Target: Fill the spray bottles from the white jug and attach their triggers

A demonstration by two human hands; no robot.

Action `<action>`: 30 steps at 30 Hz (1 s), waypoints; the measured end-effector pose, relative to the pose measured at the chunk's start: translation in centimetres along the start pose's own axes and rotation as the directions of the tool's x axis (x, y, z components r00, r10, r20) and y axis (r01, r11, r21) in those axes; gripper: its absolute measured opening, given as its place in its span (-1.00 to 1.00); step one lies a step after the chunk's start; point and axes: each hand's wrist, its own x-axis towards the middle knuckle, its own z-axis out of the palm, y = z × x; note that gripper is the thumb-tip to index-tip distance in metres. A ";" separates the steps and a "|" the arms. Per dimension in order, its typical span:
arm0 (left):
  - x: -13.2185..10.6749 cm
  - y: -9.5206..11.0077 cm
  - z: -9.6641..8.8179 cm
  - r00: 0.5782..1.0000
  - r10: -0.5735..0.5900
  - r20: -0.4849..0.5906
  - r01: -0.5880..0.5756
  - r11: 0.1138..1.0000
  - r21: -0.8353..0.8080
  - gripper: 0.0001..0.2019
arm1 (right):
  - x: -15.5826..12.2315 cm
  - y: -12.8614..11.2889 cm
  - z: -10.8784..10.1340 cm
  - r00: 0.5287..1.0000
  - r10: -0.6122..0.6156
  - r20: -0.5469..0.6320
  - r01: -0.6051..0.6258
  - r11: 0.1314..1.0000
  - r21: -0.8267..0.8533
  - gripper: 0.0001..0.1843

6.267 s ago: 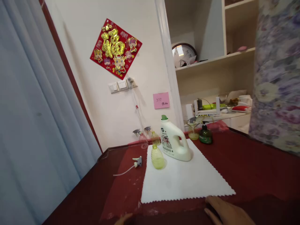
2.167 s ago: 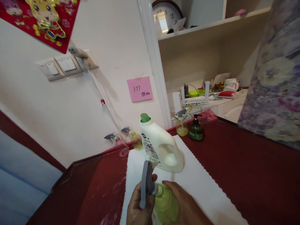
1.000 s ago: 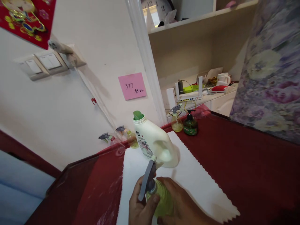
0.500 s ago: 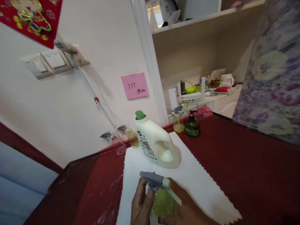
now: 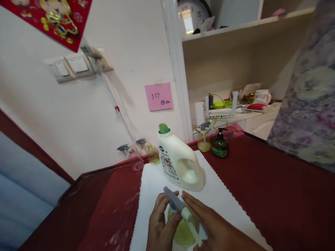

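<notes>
A small yellow-green spray bottle (image 5: 183, 232) stands on the white cloth (image 5: 225, 205) near the front edge. Its grey trigger head (image 5: 176, 202) sits on the neck with the nozzle pointing toward me. My left hand (image 5: 161, 228) pinches the collar under the head from the left. My right hand (image 5: 217, 230) wraps the bottle's right side. Just behind stands a white detergent jug (image 5: 180, 162) with a green cap.
The cloth lies on a dark red table (image 5: 274, 188). Two spray bottles (image 5: 149, 153) stand by the wall; another (image 5: 203, 137) and a green pump bottle (image 5: 220, 146) sit at the back. A patterned fabric (image 5: 309, 97) hangs at right. Shelves hold clutter.
The trigger head has turned on the bottle's neck, from pointing away to pointing toward me, with both hands staying on the bottle. The view shifted slightly.
</notes>
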 end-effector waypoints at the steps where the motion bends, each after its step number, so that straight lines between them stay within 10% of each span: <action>1: -0.1 0.0 0.0 1.000 -0.003 0.005 0.003 1.000 -0.013 -0.56 | -0.3 -0.3 -1.0 1.000 0.029 -0.006 -0.029 0.998 -0.058 -0.08; 5: -0.5 -0.3 0.0 1.000 -0.020 0.021 0.022 0.998 -0.058 -0.62 | -0.3 -3.8 -4.9 0.956 -0.180 -0.230 0.100 0.941 -0.324 -0.47; 11: -1.1 -1.0 -0.3 0.994 0.046 0.099 -0.038 0.996 -0.081 -0.61 | 2.4 -10.1 -6.5 0.883 -0.397 0.251 0.470 0.748 -0.469 -0.31; 19: -1.5 -1.7 0.1 0.991 -0.014 0.131 0.040 0.978 -0.202 -0.57 | 4.7 -11.1 -4.9 0.926 -0.218 0.307 0.372 0.648 -0.664 -0.82; 30: -0.6 0.6 2.3 0.983 -0.151 -0.108 0.122 0.964 -0.237 -0.51 | 5.4 -11.8 -2.1 0.998 0.025 0.064 0.027 0.719 -0.694 -0.83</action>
